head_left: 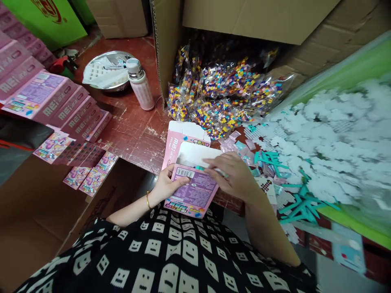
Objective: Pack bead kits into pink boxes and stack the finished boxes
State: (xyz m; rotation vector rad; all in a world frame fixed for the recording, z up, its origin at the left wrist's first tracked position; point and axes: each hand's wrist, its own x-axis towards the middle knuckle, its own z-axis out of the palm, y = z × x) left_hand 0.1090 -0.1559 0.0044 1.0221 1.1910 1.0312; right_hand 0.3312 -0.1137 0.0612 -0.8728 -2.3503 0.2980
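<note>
In the head view, my left hand (167, 184) grips a pink and purple cardboard box (195, 191) by its left side, thumb across the printed panel with the barcode. The box is tilted in front of my body, its top open and a white flap raised. Something teal (200, 167) shows in its mouth. Bent over the right of the opening is my right hand (229, 175), its fingers closed at the box's edge; what they hold is hidden. Behind lies another pink box (172, 148) with a white flap up.
Beyond, a large carton (244, 20) holds bags of colourful small blocks (226, 93). At right lie teal sticks (302, 205), small pink packets (232, 142) and a heap of white pieces (342, 134). Stacked pink boxes (67, 106), a flask (141, 87) and a metal bowl (119, 87) stand left.
</note>
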